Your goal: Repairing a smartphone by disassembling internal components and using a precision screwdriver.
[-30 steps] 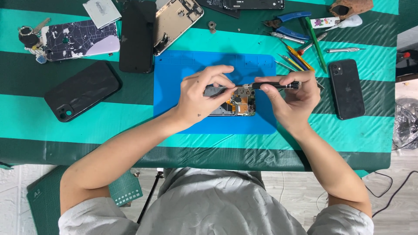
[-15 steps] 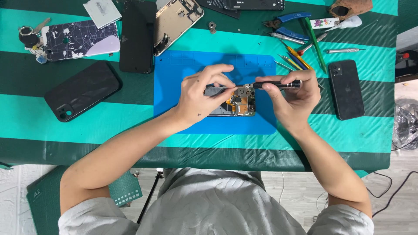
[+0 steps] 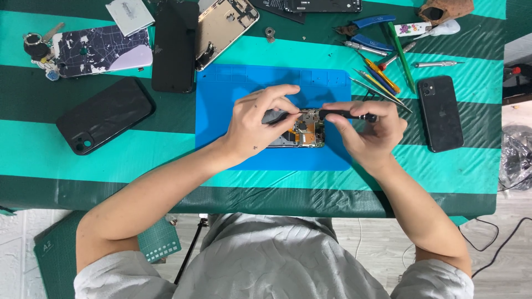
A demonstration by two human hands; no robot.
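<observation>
An opened phone point(image 3: 302, 133) with its inner boards showing lies on a blue work mat point(image 3: 233, 94). My left hand point(image 3: 260, 122) rests on the phone's left part and pins it down with fingers and thumb. My right hand point(image 3: 368, 130) grips a thin black screwdriver point(image 3: 349, 115), held level, with its tip at the phone's upper edge near my left fingertips.
Black phones lie at the left point(image 3: 105, 115) and right point(image 3: 440, 113). A dark phone point(image 3: 175, 44), a bare phone frame point(image 3: 224, 25) and a patterned case point(image 3: 102, 50) lie at the back. Screwdrivers, tweezers and pliers point(image 3: 379, 72) lie at back right. The table's front edge is near my body.
My hands and the screwdriver stay at the phone with only slight shifts; nothing else moved.
</observation>
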